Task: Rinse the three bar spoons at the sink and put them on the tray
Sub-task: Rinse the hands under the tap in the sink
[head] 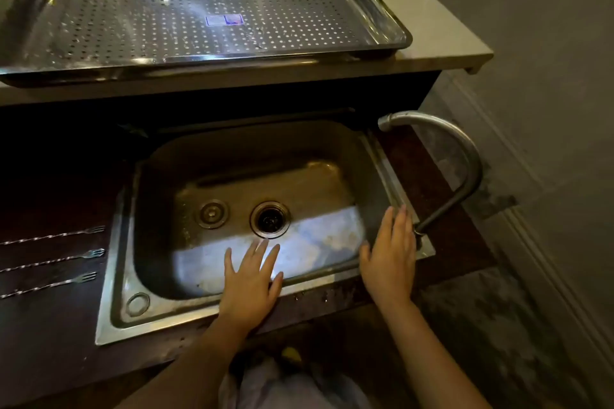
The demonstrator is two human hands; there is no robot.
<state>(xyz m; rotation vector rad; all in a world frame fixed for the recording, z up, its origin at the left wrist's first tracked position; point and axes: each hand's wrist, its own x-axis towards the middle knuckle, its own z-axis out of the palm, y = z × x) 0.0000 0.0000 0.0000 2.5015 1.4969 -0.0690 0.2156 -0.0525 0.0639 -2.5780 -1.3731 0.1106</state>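
Three twisted-stem bar spoons with small fork ends lie side by side on the dark counter left of the sink: the far bar spoon (56,236), the middle bar spoon (56,260) and the near bar spoon (50,285). The steel sink (378,176) is dry-looking, with a drain (269,218) at its bottom. The perforated steel tray (199,26) rests on the raised pale shelf behind the sink. My left hand (250,282) hovers flat, fingers spread, over the sink's near rim. My right hand (390,259) is flat and spread at the sink's right rim, just left of the tap's base.
A curved metal tap (465,156) rises at the sink's right rim, its spout (387,121) over the far right corner; no water runs. A round plug (211,213) lies in the basin. The pale shelf (442,30) overhangs the sink's back. Grey wall and floor lie right.
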